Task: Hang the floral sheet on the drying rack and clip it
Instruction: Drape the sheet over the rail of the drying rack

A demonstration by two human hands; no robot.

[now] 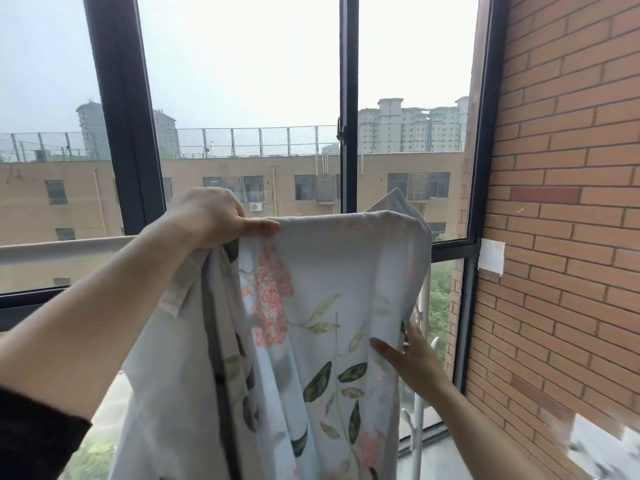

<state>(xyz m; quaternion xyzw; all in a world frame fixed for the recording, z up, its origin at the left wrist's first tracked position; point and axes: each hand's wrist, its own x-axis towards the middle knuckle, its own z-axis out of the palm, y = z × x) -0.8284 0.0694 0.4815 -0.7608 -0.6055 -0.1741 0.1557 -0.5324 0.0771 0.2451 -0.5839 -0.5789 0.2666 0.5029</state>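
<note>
The floral sheet, pale blue with pink blossoms and green leaves, hangs draped over the top bar of the white drying rack. My left hand grips a bunch of the sheet at its upper left, thumb lying along the top fold. My right hand holds the sheet's right edge lower down, thumb on the front and fingers behind the cloth. The rack's bar under the sheet is hidden. No clip is in view.
A white upright post of the rack stands behind the sheet's right edge. Dark-framed windows fill the view ahead. A brick wall closes the right side, close to the sheet.
</note>
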